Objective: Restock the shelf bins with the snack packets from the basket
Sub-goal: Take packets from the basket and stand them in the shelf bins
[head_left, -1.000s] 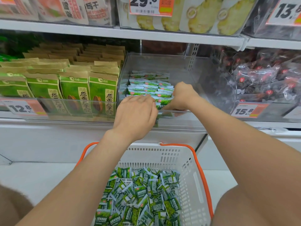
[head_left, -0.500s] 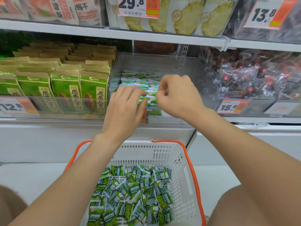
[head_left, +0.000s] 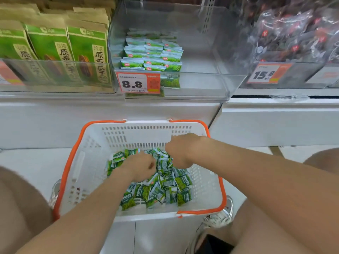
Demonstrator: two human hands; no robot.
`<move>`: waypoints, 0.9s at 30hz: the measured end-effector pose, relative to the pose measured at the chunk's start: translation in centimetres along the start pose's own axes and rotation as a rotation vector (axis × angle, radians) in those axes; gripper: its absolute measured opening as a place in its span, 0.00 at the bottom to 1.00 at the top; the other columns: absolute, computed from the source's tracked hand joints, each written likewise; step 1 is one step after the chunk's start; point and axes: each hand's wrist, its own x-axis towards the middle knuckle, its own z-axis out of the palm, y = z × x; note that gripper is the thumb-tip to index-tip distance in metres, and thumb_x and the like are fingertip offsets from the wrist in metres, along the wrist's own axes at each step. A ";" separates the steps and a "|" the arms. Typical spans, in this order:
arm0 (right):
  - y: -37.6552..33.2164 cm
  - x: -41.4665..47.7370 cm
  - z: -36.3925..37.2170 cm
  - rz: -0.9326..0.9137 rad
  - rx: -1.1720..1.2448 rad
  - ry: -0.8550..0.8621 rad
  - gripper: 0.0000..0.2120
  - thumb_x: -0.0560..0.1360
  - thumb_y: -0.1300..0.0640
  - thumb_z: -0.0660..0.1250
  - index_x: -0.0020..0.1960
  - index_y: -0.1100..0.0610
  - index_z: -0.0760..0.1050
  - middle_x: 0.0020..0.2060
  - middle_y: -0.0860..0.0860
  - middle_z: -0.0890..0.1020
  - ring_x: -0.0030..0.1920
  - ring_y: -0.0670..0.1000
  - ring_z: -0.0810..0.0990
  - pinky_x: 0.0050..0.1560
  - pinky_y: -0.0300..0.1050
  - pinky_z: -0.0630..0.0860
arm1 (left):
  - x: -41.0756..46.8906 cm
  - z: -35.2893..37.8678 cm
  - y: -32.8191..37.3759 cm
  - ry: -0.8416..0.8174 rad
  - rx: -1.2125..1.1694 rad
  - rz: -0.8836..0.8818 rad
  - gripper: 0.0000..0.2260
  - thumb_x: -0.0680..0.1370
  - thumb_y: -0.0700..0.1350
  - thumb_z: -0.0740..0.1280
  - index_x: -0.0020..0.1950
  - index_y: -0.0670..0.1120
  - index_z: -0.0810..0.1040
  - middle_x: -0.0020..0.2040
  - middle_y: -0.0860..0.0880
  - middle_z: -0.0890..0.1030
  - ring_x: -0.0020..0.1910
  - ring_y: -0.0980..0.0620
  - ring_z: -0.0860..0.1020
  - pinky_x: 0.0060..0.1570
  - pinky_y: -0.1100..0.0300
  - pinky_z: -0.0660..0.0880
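A: Head view: both hands are down in the basket (head_left: 146,132) now; half a second ago they were up at the bin (head_left: 201,79), squaring the stack (head_left: 152,54).

B: So that batch is placed?

A: Looks it; the stack sits neat in the bin, straight above the basket, and fills only part of it.

B: And the hands?

A: Left hand (head_left: 136,166) knuckles up, fingers curled into the packets (head_left: 165,189) heaped mid-basket; right hand (head_left: 180,151) just beside it, nearer the basket's far wall, fingers curled down into the same heap; whether either has actually pinched a packet I cannot tell; the fingertips are buried.

B: Meaning?

A: A fresh grab, I'd say; plenty of packets lie in the basket, and there's room in the bin above it; several more trips to come, by my reckoning.
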 end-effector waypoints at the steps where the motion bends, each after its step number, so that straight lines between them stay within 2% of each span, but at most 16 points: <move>1: -0.3 0.4 0.3 -0.020 -0.005 -0.013 0.07 0.80 0.62 0.63 0.43 0.56 0.69 0.42 0.52 0.73 0.34 0.51 0.71 0.31 0.46 0.70 | 0.1 1.6 -0.3 -0.095 -0.018 -0.009 0.13 0.83 0.48 0.60 0.38 0.50 0.74 0.37 0.48 0.79 0.34 0.49 0.75 0.41 0.49 0.79; 2: -0.5 0.7 0.4 -0.036 -0.010 -0.018 0.08 0.80 0.63 0.62 0.43 0.56 0.69 0.41 0.52 0.73 0.33 0.51 0.71 0.30 0.45 0.69 | 0.1 3.0 -0.7 -0.174 -0.033 -0.028 0.11 0.83 0.47 0.61 0.42 0.49 0.76 0.41 0.48 0.80 0.37 0.48 0.76 0.44 0.48 0.79; 4: -0.9 1.4 0.6 -0.065 -0.038 -0.022 0.07 0.80 0.64 0.62 0.44 0.56 0.71 0.40 0.52 0.72 0.32 0.51 0.71 0.29 0.44 0.67 | 0.2 5.4 -1.2 -0.314 -0.032 -0.073 0.08 0.83 0.46 0.62 0.58 0.48 0.79 0.55 0.47 0.80 0.52 0.46 0.79 0.55 0.48 0.78; 6: -1.3 2.0 0.8 -0.091 -0.061 -0.030 0.07 0.80 0.64 0.62 0.45 0.57 0.72 0.39 0.51 0.73 0.32 0.51 0.70 0.28 0.44 0.68 | 0.5 7.9 -2.0 -0.397 -0.019 -0.102 0.19 0.82 0.43 0.64 0.73 0.47 0.71 0.65 0.46 0.75 0.62 0.42 0.77 0.62 0.44 0.77; 8: -1.5 2.5 0.9 -0.119 -0.066 -0.029 0.05 0.81 0.63 0.62 0.51 0.58 0.76 0.39 0.51 0.74 0.32 0.50 0.71 0.28 0.44 0.68 | 0.5 9.4 -2.4 -0.441 0.012 -0.133 0.24 0.81 0.40 0.66 0.77 0.45 0.65 0.67 0.43 0.73 0.63 0.41 0.77 0.62 0.43 0.77; 11: -1.7 3.2 1.2 -0.148 -0.067 -0.023 0.07 0.80 0.64 0.61 0.55 0.58 0.76 0.42 0.52 0.76 0.32 0.50 0.72 0.27 0.44 0.66 | 0.5 10.6 -2.5 -0.450 0.020 -0.138 0.29 0.81 0.39 0.68 0.79 0.42 0.61 0.68 0.41 0.75 0.61 0.42 0.78 0.58 0.49 0.79; 14: -1.8 3.8 1.3 -0.153 -0.070 -0.030 0.07 0.81 0.64 0.61 0.55 0.57 0.76 0.43 0.52 0.75 0.32 0.50 0.72 0.27 0.44 0.66 | 0.8 11.2 -3.1 -0.399 0.044 -0.123 0.25 0.81 0.38 0.70 0.75 0.44 0.66 0.63 0.42 0.78 0.56 0.43 0.79 0.50 0.51 0.77; 18: -1.7 4.2 1.1 -0.143 -0.088 -0.046 0.06 0.81 0.64 0.61 0.54 0.57 0.76 0.42 0.51 0.73 0.32 0.49 0.71 0.27 0.44 0.66 | 1.1 11.3 -3.7 -0.460 0.079 -0.120 0.14 0.81 0.42 0.72 0.65 0.43 0.76 0.65 0.42 0.79 0.57 0.44 0.79 0.59 0.49 0.79; 20: -1.6 4.4 1.1 -0.142 -0.088 -0.043 0.06 0.81 0.63 0.62 0.55 0.57 0.76 0.42 0.51 0.72 0.32 0.49 0.71 0.27 0.44 0.66 | 1.1 11.0 -3.8 -0.464 0.059 -0.115 0.14 0.81 0.45 0.72 0.65 0.43 0.79 0.63 0.42 0.80 0.58 0.43 0.79 0.60 0.49 0.78; 22: -1.5 4.4 0.8 -0.145 -0.089 -0.035 0.05 0.81 0.63 0.62 0.55 0.57 0.75 0.42 0.51 0.72 0.33 0.50 0.72 0.28 0.44 0.67 | 1.2 10.4 -4.0 -0.431 0.016 -0.114 0.11 0.82 0.47 0.70 0.62 0.44 0.77 0.59 0.42 0.80 0.57 0.42 0.79 0.58 0.49 0.77; 24: -1.4 4.2 0.4 -0.147 -0.076 -0.018 0.04 0.81 0.63 0.62 0.53 0.56 0.73 0.41 0.51 0.70 0.34 0.50 0.73 0.29 0.45 0.68 | 1.4 9.3 -4.1 -0.411 -0.071 -0.120 0.07 0.84 0.48 0.66 0.58 0.48 0.71 0.55 0.44 0.77 0.54 0.44 0.77 0.55 0.49 0.75; 27: -0.8 3.8 -0.4 -0.133 -0.060 0.014 0.07 0.81 0.66 0.62 0.50 0.56 0.68 0.42 0.52 0.69 0.35 0.51 0.72 0.30 0.45 0.67 | 1.8 6.1 -3.7 -0.390 -0.275 -0.124 0.09 0.86 0.49 0.62 0.64 0.49 0.68 0.56 0.46 0.75 0.51 0.45 0.76 0.51 0.49 0.73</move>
